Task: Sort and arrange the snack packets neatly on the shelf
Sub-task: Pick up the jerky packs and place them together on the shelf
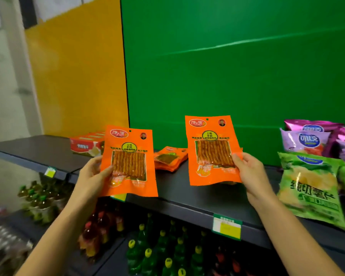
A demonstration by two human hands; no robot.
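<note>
Even, bright overhead light is falling across the scene, with soft glare showing on the green chip bag [311, 188] and a pale streak running over the green backdrop [237, 66]. The bottles [163, 248] below are sitting dimmer. Edges are bending and smearing from wide-angle distortion, especially lower left.

Beyond my hands I face a green wall panel [237, 76], creased across. Left of it stands a yellow panel [78, 76], then pale wall [6, 86]. Dark shelving [187, 198] runs below; bottles [163, 250] underneath. Lighting even.
</note>
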